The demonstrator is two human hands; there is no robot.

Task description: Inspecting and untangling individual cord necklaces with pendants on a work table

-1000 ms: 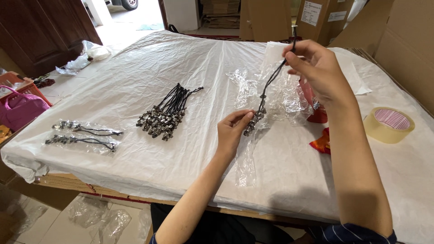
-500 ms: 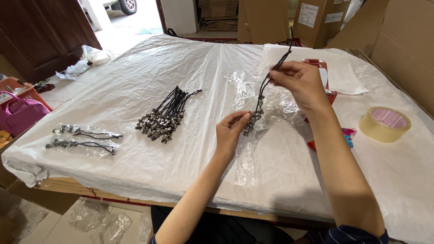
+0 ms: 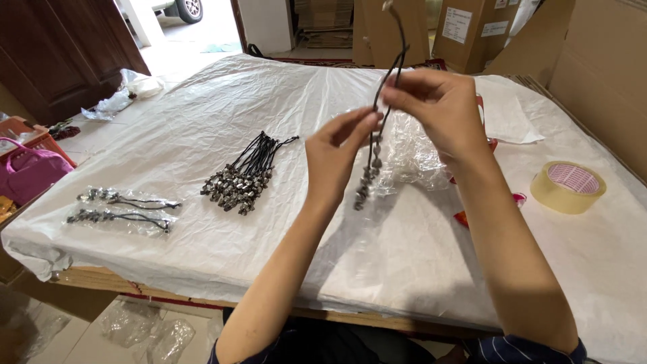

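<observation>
A black cord necklace with dark metal beads [image 3: 368, 176] hangs above the table, held up by both hands. My right hand [image 3: 441, 116] pinches the cord near its top, and the loop rises past my fingers. My left hand [image 3: 337, 155] grips the cord just beside it, a little lower. The beaded end dangles free below my hands. A pile of similar black cord necklaces [image 3: 244, 176] lies on the white plastic sheet [image 3: 202, 101] to the left of my hands. Clear plastic bags [image 3: 412, 152] lie crumpled behind the hanging necklace.
Two bagged necklaces [image 3: 125, 209] lie near the table's left edge. A roll of clear tape [image 3: 567, 187] sits at the right. Red scraps [image 3: 465, 217] peek out beside my right forearm. Cardboard boxes [image 3: 593, 61] stand at the back right; a pink bag [image 3: 30, 172] sits at far left.
Both hands have lifted the necklace off the table and come closer together. The beaded end, which rested by my left hand on the sheet, now hangs in the air.
</observation>
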